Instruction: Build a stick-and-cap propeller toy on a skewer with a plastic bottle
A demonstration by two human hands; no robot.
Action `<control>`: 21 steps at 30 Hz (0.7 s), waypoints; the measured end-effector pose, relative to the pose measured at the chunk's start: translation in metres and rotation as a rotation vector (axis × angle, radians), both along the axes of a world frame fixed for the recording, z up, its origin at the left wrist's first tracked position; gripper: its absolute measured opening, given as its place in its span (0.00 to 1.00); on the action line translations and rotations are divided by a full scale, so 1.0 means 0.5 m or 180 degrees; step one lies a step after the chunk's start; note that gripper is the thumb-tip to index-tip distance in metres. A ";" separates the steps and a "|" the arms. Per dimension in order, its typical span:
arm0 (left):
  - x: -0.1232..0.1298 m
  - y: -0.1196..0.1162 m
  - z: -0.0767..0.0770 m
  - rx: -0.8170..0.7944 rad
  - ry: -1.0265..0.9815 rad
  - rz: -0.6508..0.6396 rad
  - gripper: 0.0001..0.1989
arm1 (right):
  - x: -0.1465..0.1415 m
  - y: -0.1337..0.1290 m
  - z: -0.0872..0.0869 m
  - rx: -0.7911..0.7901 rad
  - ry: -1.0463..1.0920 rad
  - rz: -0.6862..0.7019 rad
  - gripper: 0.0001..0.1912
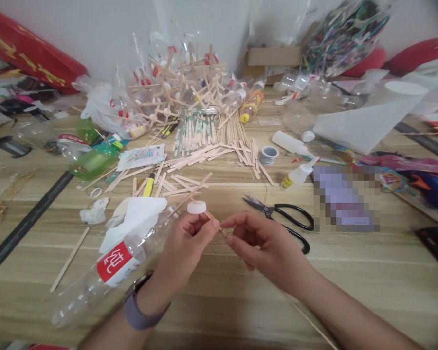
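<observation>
My left hand (188, 243) pinches a wooden craft stick (209, 215) between thumb and fingers. A second craft stick (193, 193) slants up behind it. A white bottle cap (197, 208) sits at these sticks, just above my fingers. My right hand (264, 243) is closed in a pinch at the near end of the held stick, on a thin strand (224, 233) too small to identify. A clear plastic bottle (83, 291) with a red and white label lies left of my left hand. Black-handled scissors (277, 214) lie open beyond my right hand.
Loose craft sticks (200, 158) and a bundle of thin skewers (231, 126) lie ahead. A spool (269, 155), a glue bottle (299, 174) and a yellow-handled cutter (149, 185) are nearby. Bottles with crossed sticks (193, 87) crowd the back. A green bottle (93, 163) lies left.
</observation>
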State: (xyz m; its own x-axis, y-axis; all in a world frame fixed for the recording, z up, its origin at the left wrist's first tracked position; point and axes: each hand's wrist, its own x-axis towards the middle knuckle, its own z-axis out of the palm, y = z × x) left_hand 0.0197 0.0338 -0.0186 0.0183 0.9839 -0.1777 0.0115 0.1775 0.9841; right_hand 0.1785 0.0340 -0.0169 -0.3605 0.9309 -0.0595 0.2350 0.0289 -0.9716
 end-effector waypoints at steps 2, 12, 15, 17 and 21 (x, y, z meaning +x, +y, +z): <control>0.001 0.000 0.000 -0.0027 -0.0014 0.0024 0.09 | 0.003 -0.005 -0.005 0.0781 -0.0390 -0.0044 0.08; 0.000 -0.002 -0.001 -0.0165 0.0013 0.0054 0.10 | 0.008 -0.012 -0.019 0.2515 -0.1178 0.0295 0.09; 0.000 -0.002 -0.001 -0.0198 0.0041 0.0092 0.11 | 0.007 -0.014 -0.021 0.2469 -0.1084 0.0247 0.08; -0.001 -0.002 -0.001 -0.0212 0.0067 0.0101 0.11 | 0.007 -0.015 -0.022 0.2417 -0.1072 0.0165 0.06; -0.003 -0.003 -0.001 -0.0200 0.0090 0.0055 0.11 | 0.006 -0.015 -0.018 0.2264 -0.1103 0.0047 0.07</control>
State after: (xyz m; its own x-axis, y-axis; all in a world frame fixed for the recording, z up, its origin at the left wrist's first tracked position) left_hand 0.0185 0.0325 -0.0192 -0.0044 0.9709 -0.2394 0.0356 0.2394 0.9703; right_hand 0.1818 0.0264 -0.0259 -0.4428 0.7830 0.4369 0.5157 0.6210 -0.5902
